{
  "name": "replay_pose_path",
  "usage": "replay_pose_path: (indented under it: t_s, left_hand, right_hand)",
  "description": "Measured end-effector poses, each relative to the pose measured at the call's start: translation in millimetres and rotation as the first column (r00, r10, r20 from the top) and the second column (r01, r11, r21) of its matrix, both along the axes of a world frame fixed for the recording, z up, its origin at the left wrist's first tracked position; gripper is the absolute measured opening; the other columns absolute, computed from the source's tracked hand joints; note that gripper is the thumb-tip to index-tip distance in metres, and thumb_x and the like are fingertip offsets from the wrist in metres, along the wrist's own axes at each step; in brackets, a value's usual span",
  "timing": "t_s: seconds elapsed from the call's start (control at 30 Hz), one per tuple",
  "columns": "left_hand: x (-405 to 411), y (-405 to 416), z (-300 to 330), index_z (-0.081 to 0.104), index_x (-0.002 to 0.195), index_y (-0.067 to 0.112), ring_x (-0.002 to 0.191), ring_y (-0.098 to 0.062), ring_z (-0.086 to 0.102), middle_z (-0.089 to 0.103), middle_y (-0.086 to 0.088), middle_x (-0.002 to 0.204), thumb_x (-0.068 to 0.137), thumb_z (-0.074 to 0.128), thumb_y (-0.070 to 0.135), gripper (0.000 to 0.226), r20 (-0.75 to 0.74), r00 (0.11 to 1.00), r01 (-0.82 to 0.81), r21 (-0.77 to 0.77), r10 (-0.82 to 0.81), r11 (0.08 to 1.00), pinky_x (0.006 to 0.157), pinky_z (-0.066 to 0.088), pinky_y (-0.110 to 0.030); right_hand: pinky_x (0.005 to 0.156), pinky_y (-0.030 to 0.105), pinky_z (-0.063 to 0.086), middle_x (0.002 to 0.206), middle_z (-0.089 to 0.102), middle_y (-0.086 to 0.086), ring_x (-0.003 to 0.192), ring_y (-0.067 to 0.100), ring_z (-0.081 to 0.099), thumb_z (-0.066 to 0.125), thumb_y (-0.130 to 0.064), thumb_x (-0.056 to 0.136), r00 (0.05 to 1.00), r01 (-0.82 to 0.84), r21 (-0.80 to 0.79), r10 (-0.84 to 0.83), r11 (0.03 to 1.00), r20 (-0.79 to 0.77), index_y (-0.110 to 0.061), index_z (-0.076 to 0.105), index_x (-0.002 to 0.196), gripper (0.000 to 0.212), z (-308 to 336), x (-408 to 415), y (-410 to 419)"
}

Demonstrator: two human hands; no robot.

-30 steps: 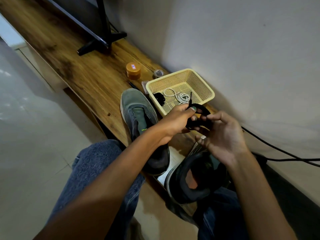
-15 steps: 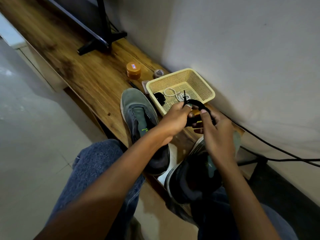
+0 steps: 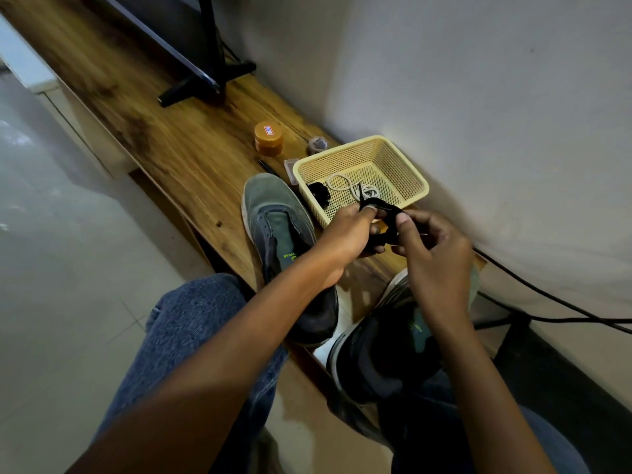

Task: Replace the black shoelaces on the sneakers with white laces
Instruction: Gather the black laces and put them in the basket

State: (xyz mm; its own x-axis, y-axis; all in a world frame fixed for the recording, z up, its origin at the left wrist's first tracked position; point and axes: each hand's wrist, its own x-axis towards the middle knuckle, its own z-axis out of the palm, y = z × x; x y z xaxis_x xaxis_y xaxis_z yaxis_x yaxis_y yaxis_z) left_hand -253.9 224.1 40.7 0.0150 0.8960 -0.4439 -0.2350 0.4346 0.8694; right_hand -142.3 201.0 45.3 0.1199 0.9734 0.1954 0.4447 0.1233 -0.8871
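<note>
Both hands hold a coiled black shoelace (image 3: 390,223) just in front of the yellow basket (image 3: 415,184). My left hand (image 3: 349,234) pinches the bundle near its loose end, which sticks up. My right hand (image 3: 431,249) grips the coil's other side with thumb and fingers. A white lace (image 3: 347,187) and another black bundle (image 3: 319,196) lie inside the basket. One grey-green sneaker (image 3: 278,230) without laces lies on the wooden shelf (image 3: 191,155), toe pointing away. The second sneaker (image 3: 383,350) rests on my lap below my right wrist.
An orange jar (image 3: 268,137), a small tape roll (image 3: 317,144) and a small clear box (image 3: 290,170) sit beyond the basket. A black monitor stand (image 3: 205,80) stands farther back. Black cables (image 3: 554,302) run along the wall at right. My jeans-clad knees (image 3: 195,323) fill the foreground.
My right hand has turned and shifted its grip round the black coil. The left hand stays pinched on the bundle, and the lace's loose end now points up.
</note>
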Motion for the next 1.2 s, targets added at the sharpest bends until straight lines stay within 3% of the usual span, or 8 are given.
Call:
replay_pose_path:
  t_s: [0.23, 0.43, 0.6, 0.7, 0.8, 0.97, 1.1, 1.2]
  left_hand:
    - [0, -2, 3, 0.058, 0.082, 0.021, 0.056, -0.009, 0.051, 0.046, 0.002, 0.066, 0.104, 0.039, 0.023, 0.029, 0.038, 0.999, 0.006, -0.024, -0.005, 1.000, 0.065, 0.050, -0.025]
    - [1, -2, 3, 0.058, 0.093, 0.017, 0.062, -0.010, 0.051, 0.046, 0.000, 0.071, 0.103, 0.039, 0.023, 0.023, 0.014, 1.000, 0.027, -0.033, -0.026, 0.999, 0.065, 0.050, -0.024]
    - [0, -3, 3, 0.058, 0.095, 0.014, 0.076, -0.017, 0.058, 0.054, -0.009, 0.089, 0.103, 0.038, 0.024, 0.023, -0.002, 0.998, 0.061, -0.049, -0.062, 0.997, 0.063, 0.053, -0.022]
    - [-1, -2, 3, 0.055, 0.093, 0.015, 0.064, -0.012, 0.053, 0.050, -0.004, 0.077, 0.104, 0.038, 0.022, 0.021, 0.021, 1.000, 0.004, -0.068, -0.002, 0.998, 0.062, 0.052, -0.023]
    - [-2, 1, 2, 0.055, 0.091, 0.016, 0.061, -0.011, 0.049, 0.043, 0.001, 0.067, 0.103, 0.038, 0.021, 0.021, 0.036, 0.997, -0.069, -0.060, 0.071, 0.996, 0.060, 0.051, -0.023]
    - [-3, 3, 0, 0.053, 0.087, 0.018, 0.060, -0.011, 0.040, 0.040, 0.004, 0.062, 0.104, 0.036, 0.023, 0.024, 0.007, 0.992, -0.124, -0.038, 0.124, 0.992, 0.062, 0.037, -0.023]
    - [-1, 2, -1, 0.052, 0.096, 0.014, 0.062, -0.011, 0.037, 0.039, 0.004, 0.063, 0.105, 0.035, 0.023, 0.021, -0.001, 0.991, -0.133, -0.028, 0.133, 0.991, 0.070, 0.031, -0.028]
    - [-1, 1, 0, 0.053, 0.109, 0.014, 0.064, -0.011, 0.040, 0.040, 0.004, 0.063, 0.105, 0.035, 0.025, 0.022, 0.001, 0.997, -0.074, -0.035, 0.074, 0.997, 0.071, 0.032, -0.028]
  right_hand:
    - [0.063, 0.020, 0.052, 0.093, 0.070, 0.005, 0.078, 0.006, 0.067, 0.052, -0.016, 0.097, 0.846, -0.180, -0.347, -0.035, 0.920, -0.532, -0.010, 0.067, 0.096, 0.016, 7, -2, 3]
    - [0.064, 0.023, 0.051, 0.083, 0.068, 0.003, 0.078, 0.013, 0.065, 0.048, -0.019, 0.097, 0.774, -0.229, -0.353, -0.051, 0.907, -0.631, -0.012, 0.064, 0.087, 0.020, 7, -1, 4]
    - [0.070, 0.028, 0.055, 0.086, 0.070, 0.007, 0.080, 0.016, 0.068, 0.053, -0.027, 0.097, 0.929, -0.118, -0.228, 0.026, 0.967, -0.370, -0.008, 0.065, 0.092, 0.023, 2, -4, 2]
    - [0.074, 0.042, 0.055, 0.086, 0.070, 0.010, 0.081, 0.025, 0.068, 0.042, -0.035, 0.101, 0.987, -0.026, -0.125, 0.005, 0.992, -0.162, -0.015, 0.065, 0.088, 0.033, -3, 1, 4]
    - [0.064, 0.033, 0.049, 0.076, 0.066, 0.001, 0.070, 0.024, 0.064, 0.035, -0.041, 0.100, 1.000, 0.008, -0.070, -0.006, 0.998, 0.031, -0.028, 0.061, 0.083, 0.033, -2, 4, 6]
    - [0.058, 0.032, 0.042, 0.058, 0.056, 0.001, 0.052, 0.016, 0.052, 0.033, -0.039, 0.103, 0.991, 0.115, -0.091, -0.108, 0.989, 0.077, -0.008, 0.063, 0.085, 0.047, -5, 10, 10]
    - [0.048, 0.026, 0.030, 0.052, 0.043, 0.000, 0.044, 0.011, 0.037, 0.034, -0.035, 0.104, 0.971, 0.142, -0.212, -0.178, 0.967, -0.160, -0.009, 0.058, 0.077, 0.044, -4, 9, 10]
    - [0.040, 0.018, 0.029, 0.051, 0.038, -0.004, 0.042, 0.006, 0.034, 0.038, -0.026, 0.104, 0.798, 0.051, -0.440, -0.302, 0.896, -0.522, -0.010, 0.056, 0.076, 0.036, 2, 9, 11]
